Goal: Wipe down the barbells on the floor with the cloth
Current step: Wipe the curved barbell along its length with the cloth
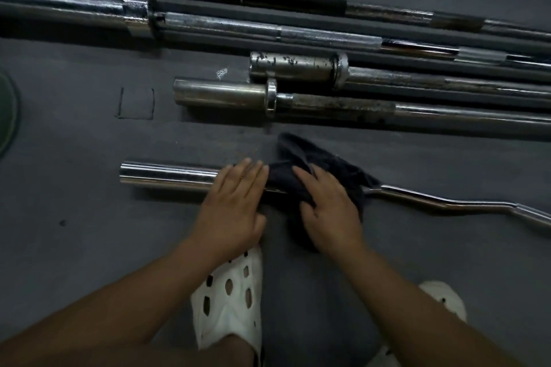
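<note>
Laying the left hand (235,202) flat, fingers straight and close together, on the chrome sleeve of the EZ curl bar (167,177). Pressing the right hand (328,208), fingers extended, down onto the dark cloth (287,180), bunched over the curl bar just right of the left hand. Leaving several straight barbells (328,36) lying side by side beyond the curl bar, apart from it. Crouching in white perforated clogs (229,292) on the grey floor mat (89,217), on the curl bar's near side.

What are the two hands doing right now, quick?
Left hand: open, fingers flat on the curl bar.
Right hand: open, pressing the cloth onto that bar.
</note>
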Demonstrator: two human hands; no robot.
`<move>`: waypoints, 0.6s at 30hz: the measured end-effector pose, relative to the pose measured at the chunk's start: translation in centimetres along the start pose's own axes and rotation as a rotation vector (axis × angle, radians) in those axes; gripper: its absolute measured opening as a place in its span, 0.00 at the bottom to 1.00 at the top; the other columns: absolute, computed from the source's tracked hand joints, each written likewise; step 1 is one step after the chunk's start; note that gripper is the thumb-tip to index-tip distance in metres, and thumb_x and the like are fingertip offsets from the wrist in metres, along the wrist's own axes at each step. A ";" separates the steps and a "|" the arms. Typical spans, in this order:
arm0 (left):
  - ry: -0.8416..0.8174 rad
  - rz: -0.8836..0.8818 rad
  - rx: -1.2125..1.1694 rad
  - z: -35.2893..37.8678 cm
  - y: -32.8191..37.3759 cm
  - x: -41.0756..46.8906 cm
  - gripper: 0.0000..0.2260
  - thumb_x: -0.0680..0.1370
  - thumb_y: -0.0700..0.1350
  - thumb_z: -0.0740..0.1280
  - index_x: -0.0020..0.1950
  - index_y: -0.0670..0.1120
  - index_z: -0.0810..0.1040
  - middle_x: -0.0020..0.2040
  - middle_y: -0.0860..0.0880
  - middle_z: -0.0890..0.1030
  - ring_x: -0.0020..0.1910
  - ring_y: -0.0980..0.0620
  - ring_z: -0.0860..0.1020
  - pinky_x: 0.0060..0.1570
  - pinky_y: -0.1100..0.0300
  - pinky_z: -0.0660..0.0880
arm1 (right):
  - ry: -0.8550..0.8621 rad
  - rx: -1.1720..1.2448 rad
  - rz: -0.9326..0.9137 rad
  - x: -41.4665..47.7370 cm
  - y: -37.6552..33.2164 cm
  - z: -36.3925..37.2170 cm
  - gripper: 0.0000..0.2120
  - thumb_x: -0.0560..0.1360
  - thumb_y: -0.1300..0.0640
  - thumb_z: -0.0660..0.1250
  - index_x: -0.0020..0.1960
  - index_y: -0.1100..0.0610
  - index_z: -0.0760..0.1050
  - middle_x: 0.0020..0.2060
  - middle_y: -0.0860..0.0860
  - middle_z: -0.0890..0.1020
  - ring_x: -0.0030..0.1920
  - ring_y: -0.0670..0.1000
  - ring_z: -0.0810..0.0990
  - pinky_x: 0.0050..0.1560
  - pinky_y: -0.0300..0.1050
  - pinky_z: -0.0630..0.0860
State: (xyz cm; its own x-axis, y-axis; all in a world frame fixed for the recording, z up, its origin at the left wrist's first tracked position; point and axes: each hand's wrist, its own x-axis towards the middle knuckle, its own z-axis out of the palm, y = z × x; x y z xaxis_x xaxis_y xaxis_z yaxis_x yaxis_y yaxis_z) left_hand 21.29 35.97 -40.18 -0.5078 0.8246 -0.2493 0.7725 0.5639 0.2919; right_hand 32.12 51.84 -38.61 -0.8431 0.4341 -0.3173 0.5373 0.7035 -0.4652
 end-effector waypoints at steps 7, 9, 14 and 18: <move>-0.028 -0.024 0.086 1.0 1.5 -2.3 0.36 0.68 0.52 0.59 0.75 0.38 0.68 0.75 0.40 0.68 0.76 0.41 0.62 0.75 0.40 0.55 | 0.244 -0.025 0.383 -1.3 6.2 -0.7 0.26 0.64 0.62 0.58 0.59 0.65 0.78 0.61 0.63 0.79 0.61 0.67 0.77 0.64 0.55 0.72; -0.054 -0.017 0.139 1.0 2.7 -2.4 0.37 0.66 0.53 0.62 0.74 0.40 0.69 0.74 0.40 0.69 0.76 0.41 0.63 0.73 0.35 0.54 | 0.205 0.041 0.252 -2.0 1.2 2.3 0.28 0.66 0.60 0.57 0.65 0.61 0.77 0.65 0.61 0.78 0.64 0.66 0.76 0.66 0.58 0.72; -0.127 0.034 0.211 1.4 2.0 -1.8 0.41 0.61 0.53 0.71 0.74 0.43 0.70 0.75 0.42 0.69 0.75 0.42 0.65 0.73 0.32 0.48 | -0.038 -0.082 -0.095 -2.2 3.8 -0.5 0.38 0.64 0.64 0.64 0.74 0.50 0.71 0.72 0.54 0.72 0.70 0.59 0.73 0.70 0.51 0.69; -0.142 -0.001 0.211 0.9 1.4 0.1 0.41 0.67 0.55 0.62 0.79 0.46 0.59 0.79 0.45 0.60 0.78 0.46 0.60 0.73 0.35 0.45 | 0.203 -0.092 0.310 -2.2 11.4 -3.6 0.34 0.63 0.61 0.58 0.69 0.57 0.76 0.70 0.57 0.74 0.69 0.62 0.72 0.72 0.50 0.67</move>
State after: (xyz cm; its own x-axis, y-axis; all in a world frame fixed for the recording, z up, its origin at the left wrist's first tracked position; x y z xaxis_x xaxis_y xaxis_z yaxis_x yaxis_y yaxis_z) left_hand 22.67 36.84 -40.60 -0.4617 0.8012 -0.3807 0.8419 0.5310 0.0964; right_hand 40.02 60.94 -40.28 -0.6331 0.7303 -0.2565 0.7709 0.5651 -0.2939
